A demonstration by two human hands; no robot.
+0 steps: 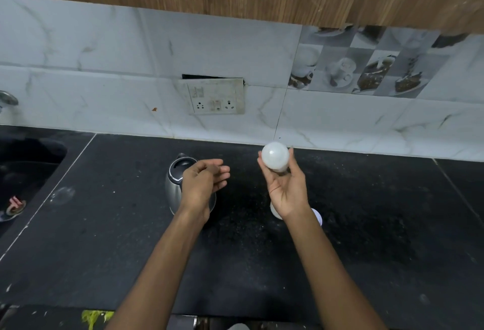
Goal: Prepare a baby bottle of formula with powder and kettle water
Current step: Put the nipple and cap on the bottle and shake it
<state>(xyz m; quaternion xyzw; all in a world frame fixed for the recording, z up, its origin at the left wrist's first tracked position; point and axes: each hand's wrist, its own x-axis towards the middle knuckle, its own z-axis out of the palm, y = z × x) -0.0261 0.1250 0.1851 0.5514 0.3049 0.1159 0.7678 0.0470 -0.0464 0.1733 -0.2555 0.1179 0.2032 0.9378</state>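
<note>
While right hand (286,188) grips baby bottle (275,156) upright, left hand (204,181) hangs loose, empty, above kettle (175,177) beside grip; bottle looks milky, mixing probably remains.

Head view — looking down, close, over the countertop (131,251) toward the wall.
</note>
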